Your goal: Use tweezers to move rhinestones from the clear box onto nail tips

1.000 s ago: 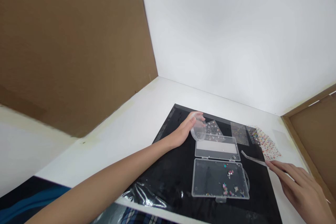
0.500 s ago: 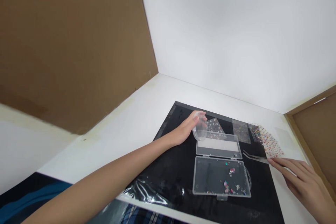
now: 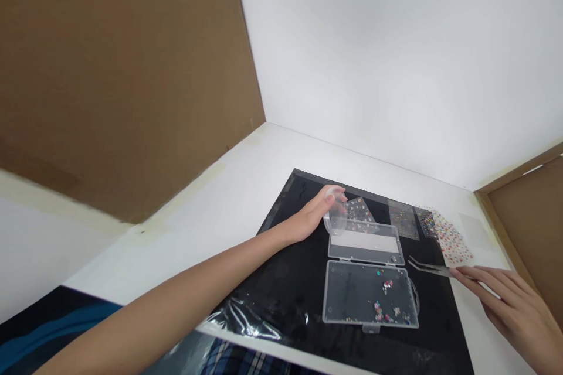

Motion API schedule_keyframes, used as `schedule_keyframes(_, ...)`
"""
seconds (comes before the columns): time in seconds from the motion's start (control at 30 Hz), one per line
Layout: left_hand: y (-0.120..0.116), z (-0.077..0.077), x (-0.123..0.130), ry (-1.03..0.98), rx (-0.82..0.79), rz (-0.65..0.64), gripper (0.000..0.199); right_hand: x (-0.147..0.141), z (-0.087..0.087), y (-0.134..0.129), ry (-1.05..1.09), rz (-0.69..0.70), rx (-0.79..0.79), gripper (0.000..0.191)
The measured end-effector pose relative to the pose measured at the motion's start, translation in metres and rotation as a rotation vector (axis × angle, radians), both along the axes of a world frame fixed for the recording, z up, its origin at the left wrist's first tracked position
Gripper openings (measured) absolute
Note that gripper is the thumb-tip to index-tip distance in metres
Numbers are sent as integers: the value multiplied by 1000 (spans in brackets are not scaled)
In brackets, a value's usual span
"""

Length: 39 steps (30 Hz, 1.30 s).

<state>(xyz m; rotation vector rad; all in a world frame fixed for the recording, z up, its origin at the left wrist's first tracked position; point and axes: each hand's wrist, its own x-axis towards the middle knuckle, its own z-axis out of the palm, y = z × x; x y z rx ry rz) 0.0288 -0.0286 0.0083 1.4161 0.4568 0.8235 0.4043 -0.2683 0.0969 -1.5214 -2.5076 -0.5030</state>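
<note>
My left hand point(image 3: 317, 211) is closed around a clear round plastic piece point(image 3: 336, 220), tilted on its edge near the far left corner of the open case. I cannot make out whether it is a lid or a shallow container. My right hand point(image 3: 505, 299) pinches bent-tip tweezers point(image 3: 433, 269), their tips apart and just right of the case. The hinged clear plastic case point(image 3: 347, 290) lies flat with its lid folded back. Small colourful charms and gems point(image 3: 380, 307) are scattered in its near half. A white strip point(image 3: 365, 241) lies across the far half.
Several transparent sticker sheets point(image 3: 451, 237) with coloured dots lie at the far right, some overlapping. Another patterned sheet point(image 3: 360, 211) is behind the case. A black mat point(image 3: 299, 275) covers part of the white table point(image 3: 229, 187). Brown panels point(image 3: 123, 82) and a white wall border the table.
The tweezers in my right hand have shifted very slightly, with the tips a little lower. My left hand keeps its hold on the clear piece, almost still.
</note>
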Motion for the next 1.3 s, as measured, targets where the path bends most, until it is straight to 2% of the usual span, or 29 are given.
schedule_keyframes(0.1, 0, -1, 1, -3, 8, 2, 67, 2, 1, -4, 69, -52, 21, 43)
schedule_keyframes(0.23, 0, -1, 1, 3, 17, 7, 64, -6, -3, -3, 294, -174, 8, 29)
schedule_keyframes(0.33, 0, -1, 2, 20, 23, 7, 66, -14, -7, 0, 440, -254, -72, 27)
schedule_keyframes(0.4, 0, -1, 2, 21, 25, 2, 66, -15, -9, 2, 466, -257, -77, 27)
schedule_keyframes(0.6, 0, 2, 1, 15, 37, -14, 65, -2, -6, 6, 245, -118, 5, 28)
schedule_keyframes(0.77, 0, 1, 1, 6, 48, -18, 63, -2, 16, 24, 114, -47, -12, 33)
schedule_keyframes(0.97, 1, 0, 0, -3, 44, -33, 62, -7, 42, 52, -100, 147, -39, 46)
schedule_keyframes(1.13, 0, 1, 1, 9, 42, -30, 64, -18, 54, 63, -204, 252, -26, 59)
schedule_keyframes(1.3, 1, -1, 0, 25, 66, -31, 63, -25, 58, 67, -262, 289, -47, 64)
